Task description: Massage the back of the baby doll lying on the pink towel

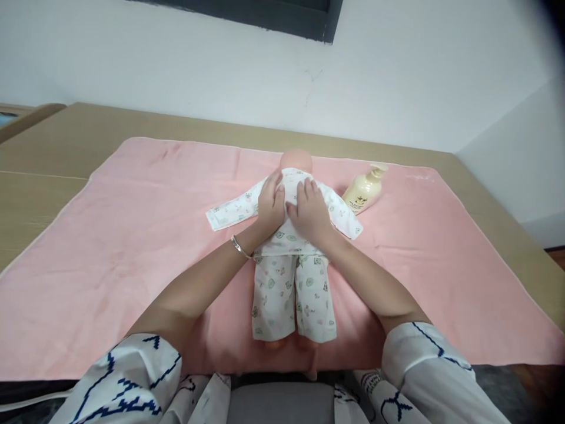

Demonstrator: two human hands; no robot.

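Observation:
A baby doll (289, 253) in white printed pyjamas lies on a pink towel (132, 235), its bald head (296, 160) pointing away from me. My left hand (271, 203) rests flat on the doll's upper body, fingers stretched out, a bracelet on the wrist. My right hand (309, 212) lies flat beside it on the same part of the doll, fingers also stretched. The two hands almost touch. Neither hand grips anything.
A cream pump bottle (364, 191) lies on the towel just right of the doll's sleeve. The towel covers a tan wooden table (53, 147) that stands against a white wall. My white, blue-patterned sleeves show at the bottom edge.

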